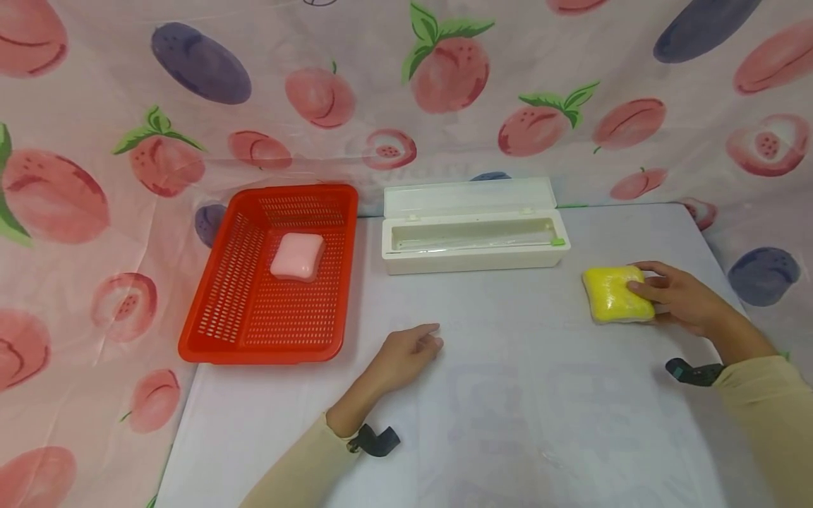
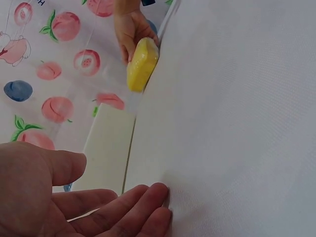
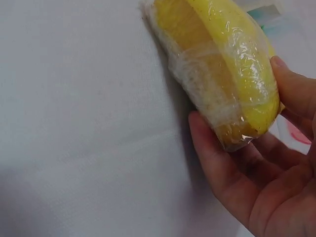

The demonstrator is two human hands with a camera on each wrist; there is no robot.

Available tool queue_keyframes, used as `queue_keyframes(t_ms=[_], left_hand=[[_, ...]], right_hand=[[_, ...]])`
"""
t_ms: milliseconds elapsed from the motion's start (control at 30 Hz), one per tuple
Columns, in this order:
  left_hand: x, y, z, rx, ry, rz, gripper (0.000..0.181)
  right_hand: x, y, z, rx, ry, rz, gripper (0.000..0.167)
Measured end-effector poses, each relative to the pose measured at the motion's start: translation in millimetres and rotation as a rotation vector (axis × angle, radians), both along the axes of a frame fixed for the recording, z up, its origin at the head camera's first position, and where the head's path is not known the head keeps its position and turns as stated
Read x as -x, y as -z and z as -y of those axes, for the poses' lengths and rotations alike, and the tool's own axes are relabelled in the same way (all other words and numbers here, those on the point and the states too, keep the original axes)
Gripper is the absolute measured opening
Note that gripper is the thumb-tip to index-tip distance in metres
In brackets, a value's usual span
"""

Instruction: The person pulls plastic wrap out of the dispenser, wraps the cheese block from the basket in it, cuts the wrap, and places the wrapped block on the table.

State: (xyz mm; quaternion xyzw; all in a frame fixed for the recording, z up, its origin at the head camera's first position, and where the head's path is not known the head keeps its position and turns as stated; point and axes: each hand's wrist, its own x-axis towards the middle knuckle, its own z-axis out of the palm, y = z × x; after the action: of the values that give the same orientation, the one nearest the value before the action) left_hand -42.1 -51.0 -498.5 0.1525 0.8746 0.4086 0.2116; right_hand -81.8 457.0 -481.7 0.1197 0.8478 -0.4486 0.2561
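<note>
At the right side of the table, my right hand holds a rounded, square yellow box-like thing, thumb on top and fingers at its side and under its edge. Clear film covers it, shiny above and bunched whitish along its lower edge in the right wrist view. What is inside cannot be seen. My left hand is at the middle of the table, its fingers loosely bent and holding nothing. Ahead of it stands a long white cling film dispenser, lid raised, with a green slider at its right end.
A red plastic basket stands at the left, with a similar pink rounded square thing inside. A white cloth covers the table. Behind hangs a fruit-print curtain.
</note>
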Motion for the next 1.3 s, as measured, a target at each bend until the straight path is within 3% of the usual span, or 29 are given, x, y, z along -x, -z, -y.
queue_keyframes(t_ms=[433, 833, 1300], left_hand=[[-1.3, 1.3, 0.6, -0.008, -0.013, 0.000, 0.045], [-1.9, 0.4, 1.1, -0.014, -0.014, 0.011, 0.046], [-3.2, -0.8, 0.0, -0.013, -0.016, 0.001, 0.046]], right_hand=[[3.8, -2.8, 2.2, -0.207, -0.073, 0.023, 0.097], [5.0, 1.9, 2.2, -0.256, -0.065, -0.012, 0.101], [3.3, 4.3, -3.7, -0.226, -0.029, 0.016, 0.107]])
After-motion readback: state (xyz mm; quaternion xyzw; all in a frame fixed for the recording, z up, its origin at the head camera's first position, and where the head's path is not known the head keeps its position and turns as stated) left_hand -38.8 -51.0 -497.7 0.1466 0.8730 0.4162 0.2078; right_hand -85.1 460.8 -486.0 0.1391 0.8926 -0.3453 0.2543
